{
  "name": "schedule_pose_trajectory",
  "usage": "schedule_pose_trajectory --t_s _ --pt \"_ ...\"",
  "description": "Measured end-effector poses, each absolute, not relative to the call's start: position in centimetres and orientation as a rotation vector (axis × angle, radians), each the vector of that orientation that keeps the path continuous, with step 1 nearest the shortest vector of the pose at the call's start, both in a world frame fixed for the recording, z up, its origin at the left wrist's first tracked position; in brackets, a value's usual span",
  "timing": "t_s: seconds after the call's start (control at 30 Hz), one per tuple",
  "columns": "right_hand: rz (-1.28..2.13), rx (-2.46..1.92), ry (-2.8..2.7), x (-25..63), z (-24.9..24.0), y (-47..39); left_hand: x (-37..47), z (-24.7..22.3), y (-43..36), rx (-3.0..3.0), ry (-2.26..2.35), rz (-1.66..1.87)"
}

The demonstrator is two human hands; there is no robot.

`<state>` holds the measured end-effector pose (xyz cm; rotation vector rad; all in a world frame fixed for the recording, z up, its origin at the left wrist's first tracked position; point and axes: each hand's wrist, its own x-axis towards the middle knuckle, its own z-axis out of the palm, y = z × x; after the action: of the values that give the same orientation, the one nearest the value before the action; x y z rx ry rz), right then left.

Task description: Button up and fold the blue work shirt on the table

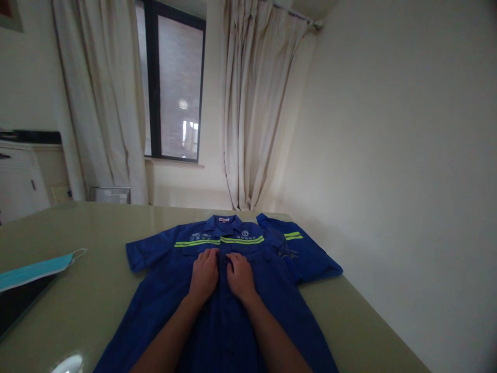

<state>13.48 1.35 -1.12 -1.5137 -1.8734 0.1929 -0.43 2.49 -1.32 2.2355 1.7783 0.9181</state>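
A blue short-sleeved shirt with yellow-green stripes lies spread front up on the table, its collar at the far end. My left hand rests on the chest just left of the front opening, fingers bent and close together at the fabric. Right of the opening, my right hand touches the cloth with curled fingers. Whether either hand pinches fabric is too small to tell. Another folded blue garment with a yellow-green stripe lies beside the shirt's right shoulder, partly beneath it.
A light blue face mask lies on a dark flat object at the left of the greenish table. The table's right edge meets a white wall. Curtains, a window and a white cabinet stand beyond.
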Motion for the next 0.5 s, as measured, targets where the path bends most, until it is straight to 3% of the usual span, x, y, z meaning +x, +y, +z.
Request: schedule_pose_trajectory --t_s 0.23,0.5 --pt "-0.081 -1.794 -2.002 12.4 0.1 -1.0 -0.4 -1.4 -0.5 2.381 1.974 0.414" --pt "0.048 -1.984 -1.872 11.1 1.3 1.0 -0.2 -1.5 -5.5 2.445 1.985 0.141"
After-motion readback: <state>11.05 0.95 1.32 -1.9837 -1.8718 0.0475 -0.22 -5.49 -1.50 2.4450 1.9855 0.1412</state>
